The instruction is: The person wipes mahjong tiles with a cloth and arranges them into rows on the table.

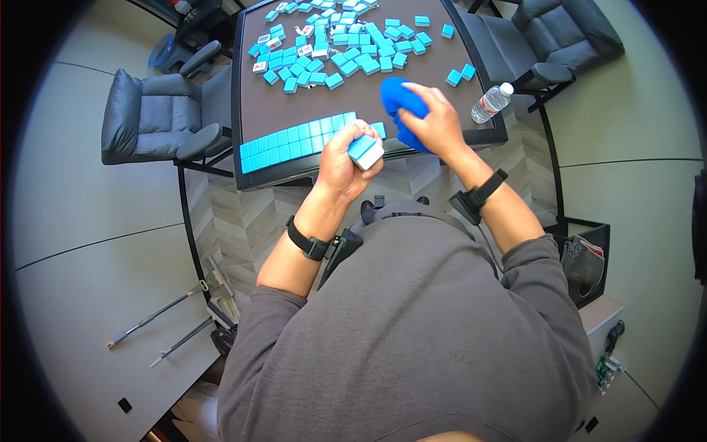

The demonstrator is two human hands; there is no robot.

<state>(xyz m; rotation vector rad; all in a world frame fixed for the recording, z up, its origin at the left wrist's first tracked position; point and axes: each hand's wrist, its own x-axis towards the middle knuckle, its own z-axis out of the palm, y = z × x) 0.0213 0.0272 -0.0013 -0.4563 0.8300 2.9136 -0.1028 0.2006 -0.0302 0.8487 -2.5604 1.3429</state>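
Note:
Blue-backed mahjong tiles [366, 151] with white sides are gripped in my left hand [346, 163], above the table's near edge. A blue cloth [405, 107] is held in my right hand [434, 121], to the right of those tiles and apart from them. Beside and partly behind my left hand, a neat block of blue tiles [287, 144] lies face down along the near edge. Farther back, many loose tiles [320, 51] are scattered, mostly blue side up, a few showing white faces.
A clear water bottle [492, 103] stands at the table's right edge [482, 136]. Grey armchairs are at the left [166, 118] and right [537, 44]. A black bin [589, 269] with items in it is at the lower right.

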